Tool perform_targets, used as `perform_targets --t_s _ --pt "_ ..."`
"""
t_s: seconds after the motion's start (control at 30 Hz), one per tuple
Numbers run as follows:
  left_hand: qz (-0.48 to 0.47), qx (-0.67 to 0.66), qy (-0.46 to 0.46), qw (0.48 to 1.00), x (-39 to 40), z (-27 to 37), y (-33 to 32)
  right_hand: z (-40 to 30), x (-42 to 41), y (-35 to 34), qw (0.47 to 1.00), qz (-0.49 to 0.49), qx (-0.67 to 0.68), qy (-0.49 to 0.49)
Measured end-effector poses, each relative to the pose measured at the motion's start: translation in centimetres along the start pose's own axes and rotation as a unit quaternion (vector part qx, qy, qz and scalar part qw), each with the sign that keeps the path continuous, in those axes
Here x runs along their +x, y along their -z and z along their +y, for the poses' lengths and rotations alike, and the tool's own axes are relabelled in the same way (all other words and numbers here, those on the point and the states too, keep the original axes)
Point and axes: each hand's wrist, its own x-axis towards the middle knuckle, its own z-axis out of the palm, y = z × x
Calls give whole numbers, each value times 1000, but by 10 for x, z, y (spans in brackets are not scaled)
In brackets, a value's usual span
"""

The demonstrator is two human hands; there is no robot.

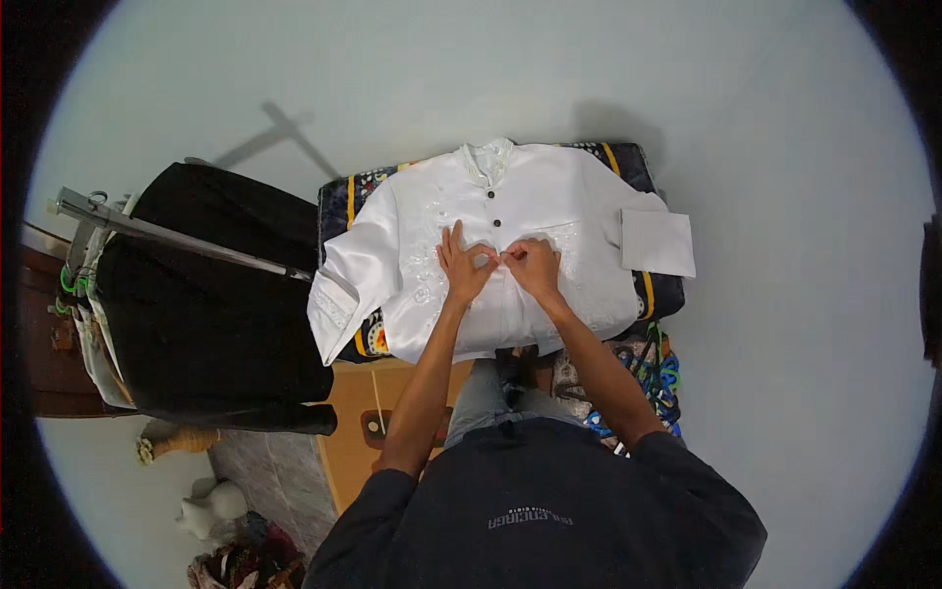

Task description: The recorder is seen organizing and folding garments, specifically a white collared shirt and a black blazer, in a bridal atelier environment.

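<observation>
A white satin long-sleeved shirt point(530, 177) with a stand collar point(487, 162) and pale embroidery lies face up before me. Two dark buttons point(497, 222) show on its front placket, below the collar. My left hand point(465, 266) pinches the placket with thumb and forefinger, its other fingers spread over the embroidered front. Right beside it, my right hand point(534, 266) pinches the placket's other side, fingers curled. What sits between the fingertips is too small to tell. The left sleeve point(346, 294) hangs bent over the edge; the right cuff point(657, 243) is folded flat.
Under the shirt is a padded surface covered in dark patterned cloth point(647, 166). A metal clothes rail point(184, 234) with a black garment point(213, 316) stands close at left. A pale wall point(780, 294) rises behind and at right. Coloured fabric point(655, 368) lies below right.
</observation>
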Motion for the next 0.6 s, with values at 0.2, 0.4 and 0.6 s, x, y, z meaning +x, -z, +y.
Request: perform_targets --t_s 0.2,0.4,0.6 --pt "6 -14 -5 1000 1 5 0 -3 0 -5 998 34 -39 -24" --pt "22 1 -5 1000 0 6 -3 -3 1 1 1000 2 -6 -14" --pt "30 -2 -24 999 0 3 -2 -4 -8 -3 999 35 -31 24"
